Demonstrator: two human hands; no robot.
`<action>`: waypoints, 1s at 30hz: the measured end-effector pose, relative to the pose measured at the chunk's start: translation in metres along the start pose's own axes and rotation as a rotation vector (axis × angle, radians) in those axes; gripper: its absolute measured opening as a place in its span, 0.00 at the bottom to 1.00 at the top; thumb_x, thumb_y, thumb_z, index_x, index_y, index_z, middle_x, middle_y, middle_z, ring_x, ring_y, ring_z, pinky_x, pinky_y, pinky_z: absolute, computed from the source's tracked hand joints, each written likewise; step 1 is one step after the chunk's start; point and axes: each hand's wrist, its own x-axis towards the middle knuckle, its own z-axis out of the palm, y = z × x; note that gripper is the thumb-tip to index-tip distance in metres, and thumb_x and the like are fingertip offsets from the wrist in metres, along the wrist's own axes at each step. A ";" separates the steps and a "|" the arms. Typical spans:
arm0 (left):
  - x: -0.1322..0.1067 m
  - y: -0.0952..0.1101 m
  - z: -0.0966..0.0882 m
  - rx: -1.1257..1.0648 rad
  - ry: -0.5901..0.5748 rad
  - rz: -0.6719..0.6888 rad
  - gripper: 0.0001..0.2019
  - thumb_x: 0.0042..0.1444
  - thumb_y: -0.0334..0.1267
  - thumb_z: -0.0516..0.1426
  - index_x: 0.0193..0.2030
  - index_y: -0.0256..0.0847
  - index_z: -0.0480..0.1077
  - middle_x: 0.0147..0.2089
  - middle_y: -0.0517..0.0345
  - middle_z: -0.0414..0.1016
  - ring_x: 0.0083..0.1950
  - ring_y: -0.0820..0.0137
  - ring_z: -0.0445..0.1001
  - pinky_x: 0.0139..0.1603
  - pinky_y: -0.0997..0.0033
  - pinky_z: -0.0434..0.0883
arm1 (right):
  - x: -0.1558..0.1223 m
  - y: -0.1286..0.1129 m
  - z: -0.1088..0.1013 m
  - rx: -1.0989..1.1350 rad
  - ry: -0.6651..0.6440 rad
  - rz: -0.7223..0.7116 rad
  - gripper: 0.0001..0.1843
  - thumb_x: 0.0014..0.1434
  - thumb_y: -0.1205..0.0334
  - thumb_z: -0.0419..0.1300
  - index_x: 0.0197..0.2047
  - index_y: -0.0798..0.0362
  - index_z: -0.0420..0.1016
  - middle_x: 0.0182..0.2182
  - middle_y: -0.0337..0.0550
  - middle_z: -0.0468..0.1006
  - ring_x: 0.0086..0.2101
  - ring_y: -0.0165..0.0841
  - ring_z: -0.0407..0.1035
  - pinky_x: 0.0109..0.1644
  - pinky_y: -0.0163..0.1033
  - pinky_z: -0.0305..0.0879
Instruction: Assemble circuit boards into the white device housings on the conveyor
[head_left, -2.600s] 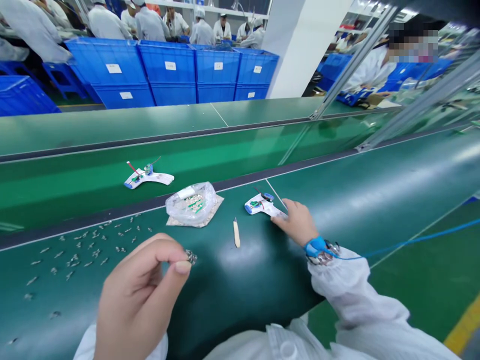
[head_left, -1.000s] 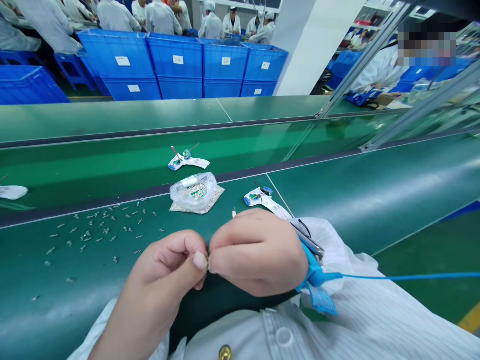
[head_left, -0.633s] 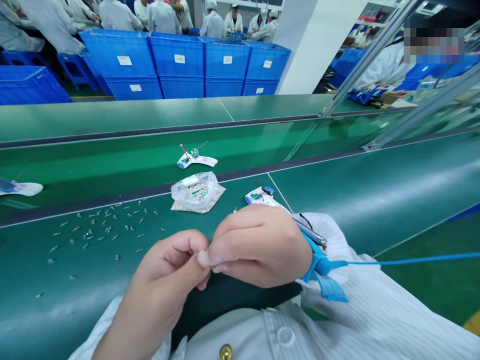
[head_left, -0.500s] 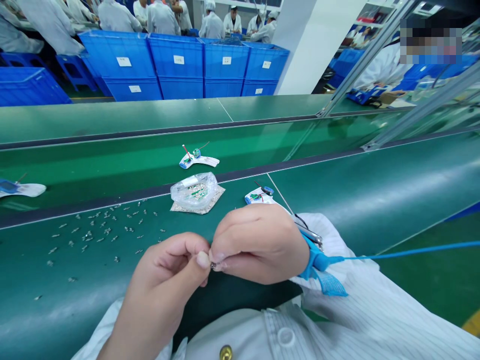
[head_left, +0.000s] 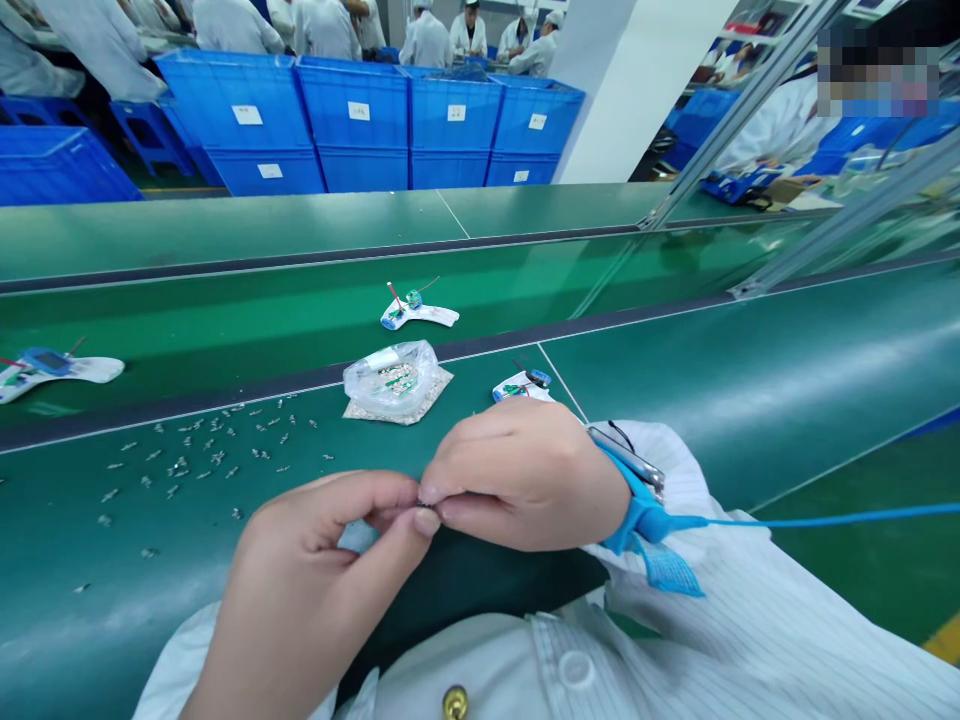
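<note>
My left hand (head_left: 330, 560) and my right hand (head_left: 532, 480) meet fingertip to fingertip above the front edge of the bench. Between their pinched fingers is a small dark metal part (head_left: 426, 505), mostly covered by the fingertips. Similar small metal parts (head_left: 217, 458) lie scattered on the green bench to the left. Behind my hands, a clear plastic bag (head_left: 390, 380) of small pieces rests on a speckled pad (head_left: 420, 410). Just beyond my right hand sits a white housing (head_left: 521, 388) with a circuit board and wires, partly hidden by that hand.
Two more white housings with wires, one at centre (head_left: 420, 312) and one at left (head_left: 64, 370), lie on the green conveyor belt (head_left: 225, 320). A blue wrist strap (head_left: 645, 520) and its cord run off to the right. Blue crates (head_left: 352, 110) and several people stand beyond.
Both housings on the belt have shifted to the right. My left thumb has moved slightly right and the left hand has turned a little; both hands keep their pinch together.
</note>
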 end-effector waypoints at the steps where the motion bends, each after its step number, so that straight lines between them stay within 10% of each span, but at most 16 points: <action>1: 0.000 -0.001 0.001 0.010 0.002 0.002 0.08 0.52 0.43 0.59 0.24 0.50 0.76 0.24 0.65 0.77 0.26 0.71 0.74 0.24 0.78 0.67 | 0.000 0.000 0.000 -0.012 -0.005 -0.003 0.08 0.58 0.68 0.57 0.29 0.52 0.74 0.26 0.32 0.79 0.27 0.21 0.72 0.29 0.27 0.61; 14: 0.003 -0.001 0.006 0.151 0.033 0.076 0.13 0.56 0.41 0.55 0.22 0.46 0.73 0.15 0.65 0.67 0.17 0.74 0.62 0.19 0.75 0.56 | 0.005 -0.001 0.002 -0.086 -0.162 0.065 0.06 0.58 0.69 0.54 0.35 0.53 0.72 0.28 0.32 0.79 0.26 0.24 0.69 0.27 0.30 0.58; 30: 0.004 -0.004 0.023 -0.092 0.247 0.003 0.10 0.60 0.38 0.53 0.34 0.49 0.76 0.20 0.69 0.66 0.26 0.77 0.70 0.29 0.83 0.67 | -0.006 -0.004 0.035 0.143 0.338 0.219 0.05 0.53 0.72 0.62 0.29 0.54 0.72 0.25 0.38 0.79 0.27 0.24 0.72 0.32 0.27 0.68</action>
